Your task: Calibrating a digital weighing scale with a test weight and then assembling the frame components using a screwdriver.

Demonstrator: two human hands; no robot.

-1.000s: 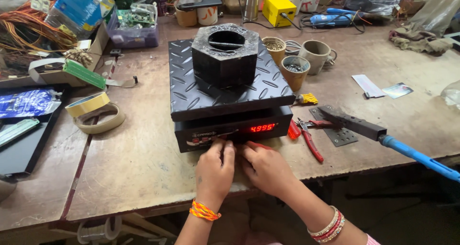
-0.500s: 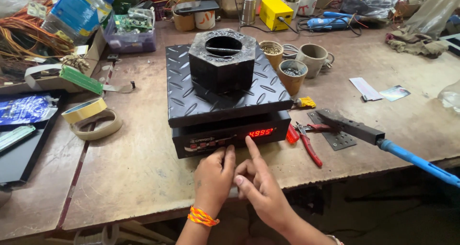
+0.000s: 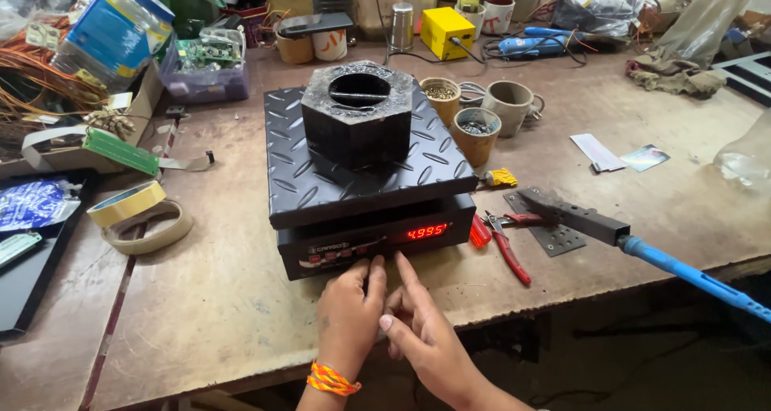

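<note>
Left grip: the left hand (image 3: pixel 351 314) lies palm down on the desk (image 3: pixel 201 298), fingers pressed together, tips at the front face of the black weighing scale (image 3: pixel 365 194); whether they touch its panel cannot be told. Right grip: the right hand (image 3: pixel 426 339) has its fingers spread, holding nothing, forefinger reaching toward the scale's front just below the red display (image 3: pixel 426 232). The left hand partly covers it and its wrist is cut off by the lower edge. A black hexagonal block (image 3: pixel 359 122) with a round hollow stands on the chequered platform. Red-handled pliers (image 3: pixel 504 238) lie just right of the scale, partly tucked under its corner. The button panel is too dim to make out.
</note>
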